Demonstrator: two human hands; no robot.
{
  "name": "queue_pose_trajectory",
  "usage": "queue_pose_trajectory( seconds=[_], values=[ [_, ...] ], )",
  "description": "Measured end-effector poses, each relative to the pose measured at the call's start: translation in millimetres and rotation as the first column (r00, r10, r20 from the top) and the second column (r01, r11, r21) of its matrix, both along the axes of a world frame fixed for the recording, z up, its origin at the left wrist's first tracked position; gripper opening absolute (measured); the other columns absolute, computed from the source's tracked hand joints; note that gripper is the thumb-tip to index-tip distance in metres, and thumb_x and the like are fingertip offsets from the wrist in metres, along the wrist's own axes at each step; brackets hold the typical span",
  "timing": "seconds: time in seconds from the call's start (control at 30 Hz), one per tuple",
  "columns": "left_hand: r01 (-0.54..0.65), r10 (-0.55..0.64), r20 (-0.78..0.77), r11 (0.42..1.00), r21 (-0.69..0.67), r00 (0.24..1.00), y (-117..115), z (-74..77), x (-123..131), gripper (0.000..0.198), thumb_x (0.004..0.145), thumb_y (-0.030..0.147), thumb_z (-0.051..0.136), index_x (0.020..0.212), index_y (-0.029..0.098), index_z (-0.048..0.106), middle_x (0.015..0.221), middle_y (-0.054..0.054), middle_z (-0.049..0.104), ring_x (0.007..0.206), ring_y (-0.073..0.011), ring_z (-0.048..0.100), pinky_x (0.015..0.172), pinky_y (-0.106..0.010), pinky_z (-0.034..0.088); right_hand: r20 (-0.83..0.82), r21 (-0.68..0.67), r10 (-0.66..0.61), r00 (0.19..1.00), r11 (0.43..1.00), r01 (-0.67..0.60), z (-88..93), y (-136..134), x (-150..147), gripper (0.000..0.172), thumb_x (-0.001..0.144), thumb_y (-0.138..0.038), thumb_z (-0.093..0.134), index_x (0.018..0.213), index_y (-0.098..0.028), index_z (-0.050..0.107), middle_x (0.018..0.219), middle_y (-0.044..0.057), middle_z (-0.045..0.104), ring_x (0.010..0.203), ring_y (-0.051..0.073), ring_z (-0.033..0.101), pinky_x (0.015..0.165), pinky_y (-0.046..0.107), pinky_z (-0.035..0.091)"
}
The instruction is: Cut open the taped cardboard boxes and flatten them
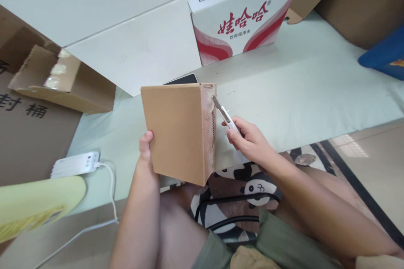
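A brown cardboard box [173, 130] is held up and tilted over the front edge of the table. My left hand [145, 147] grips it at the left side, thumb on the near face and the other fingers hidden behind. On the box's right side runs a strip with torn, pale paper or tape [206, 134]. My right hand [246, 138] is closed around a white-handled utility knife [232, 124]. Its blade is out and points up-left, with the tip at the upper part of that strip; whether it cuts in cannot be told.
Behind stand white panels [135, 50] and a white-and-red carton [240, 25]. At left are an open cardboard box [75, 80] and a white power bank [75, 164] with a cable. A dark flat object [183, 79] lies behind the held box. A blue item [385, 54] is at right.
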State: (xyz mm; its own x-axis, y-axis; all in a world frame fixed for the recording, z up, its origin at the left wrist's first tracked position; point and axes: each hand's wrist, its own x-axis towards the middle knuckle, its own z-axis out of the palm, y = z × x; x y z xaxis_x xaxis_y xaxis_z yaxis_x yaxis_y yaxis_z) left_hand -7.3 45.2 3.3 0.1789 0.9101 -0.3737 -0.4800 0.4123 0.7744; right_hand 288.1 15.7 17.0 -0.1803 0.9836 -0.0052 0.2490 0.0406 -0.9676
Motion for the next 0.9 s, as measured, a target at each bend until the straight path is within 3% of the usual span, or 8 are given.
queue_pose_trajectory(
  seconds=[0.23,0.4,0.6,0.8,0.9],
  values=[
    [0.002,-0.002,0.026,1.0,-0.011,1.0,0.2,-3.8,-4.5,0.058,0.067,0.054,0.084,0.112,0.018,0.074,0.102,-0.007,0.082,0.089,-0.0283,0.076,0.077,-0.038,0.062,0.004,0.009,0.003,1.0,1.0,-0.004,0.5,1.1,0.2,0.022,0.094,-0.039,0.048,0.099,-0.02,0.059,0.066,-0.004,0.052,0.06,0.013,0.049,0.062,0.03,0.04],
    [-0.013,0.013,0.005,0.999,-0.033,1.0,-0.1,-2.3,-2.2,0.062,0.062,0.057,0.087,0.11,0.017,0.075,0.099,-0.007,0.082,0.087,-0.0273,0.076,0.074,-0.036,0.063,0.006,0.006,0.002,1.0,1.0,-0.002,0.7,1.0,0.4,0.021,0.094,-0.038,0.049,0.097,-0.02,0.058,0.066,-0.004,0.052,0.06,0.013,0.049,0.061,0.029,0.04],
    [0.035,-0.035,0.045,0.999,-0.017,0.998,-0.6,0.4,-2.5,0.058,0.064,0.055,0.085,0.11,0.02,0.075,0.102,-0.007,0.082,0.09,-0.0291,0.076,0.076,-0.039,0.063,-0.006,-0.005,0.006,1.0,1.0,-0.006,1.2,0.3,1.5,0.02,0.095,-0.038,0.048,0.097,-0.02,0.058,0.067,-0.004,0.052,0.06,0.013,0.048,0.061,0.029,0.039],
    [0.101,-0.099,0.058,0.995,-0.028,0.993,-2.4,-0.2,-4.9,0.065,0.067,0.059,0.083,0.117,0.018,0.073,0.107,-0.009,0.081,0.097,-0.0317,0.076,0.08,-0.042,0.062,0.082,0.032,-0.022,0.996,0.999,0.019,-1.7,3.6,2.0,0.025,0.091,-0.042,0.048,0.074,-0.023,0.043,0.065,-0.003,0.046,0.06,0.013,0.044,0.06,0.029,0.034],
    [0.081,-0.08,0.062,0.997,-0.017,0.995,-3.0,-2.5,-6.2,0.062,0.066,0.058,0.083,0.114,0.02,0.074,0.106,-0.008,0.081,0.094,-0.0302,0.076,0.08,-0.041,0.063,0.104,0.022,-0.018,0.994,1.0,0.016,-2.4,3.9,1.8,0.028,0.09,-0.044,0.046,0.072,-0.024,0.041,0.065,-0.003,0.045,0.06,0.013,0.044,0.061,0.029,0.035]
  ],
)
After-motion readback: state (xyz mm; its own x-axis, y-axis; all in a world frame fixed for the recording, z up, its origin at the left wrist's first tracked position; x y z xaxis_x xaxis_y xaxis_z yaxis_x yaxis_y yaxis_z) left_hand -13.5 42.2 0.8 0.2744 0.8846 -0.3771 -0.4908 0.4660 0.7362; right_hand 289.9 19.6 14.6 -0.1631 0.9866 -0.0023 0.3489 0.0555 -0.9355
